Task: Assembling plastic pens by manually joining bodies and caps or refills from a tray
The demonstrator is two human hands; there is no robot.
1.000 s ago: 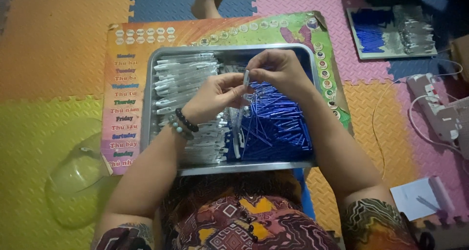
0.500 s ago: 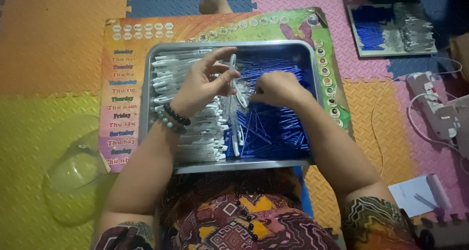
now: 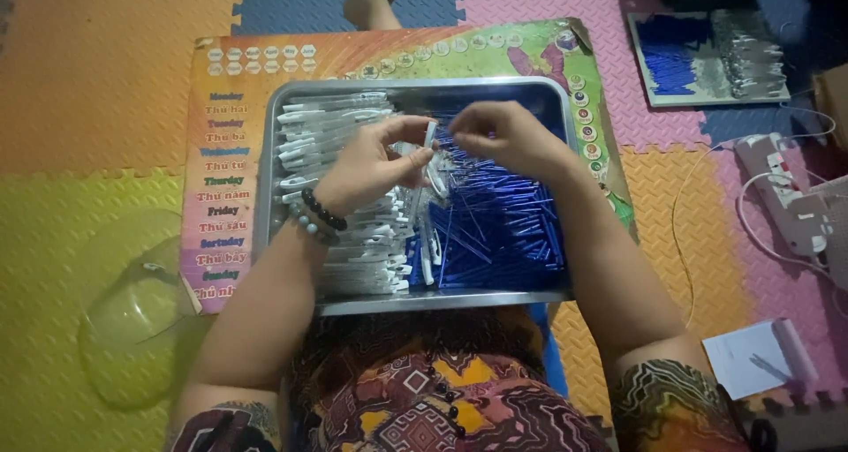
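Since the earlier frame the right hand [image 3: 503, 134] rose from the blue refills [image 3: 503, 231]. Both hands met over the metal tray [image 3: 265, 196]; the left hand [image 3: 367, 165] fingers pinched a white pen barrel [image 3: 430, 136] upright, the right fingers pressed together, perhaps feeding in a refill.

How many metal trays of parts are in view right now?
2. One metal tray sits on the poster right under the left hand and right hand. A second tray lies at the upper right on the foam mat. Others may be out of frame.
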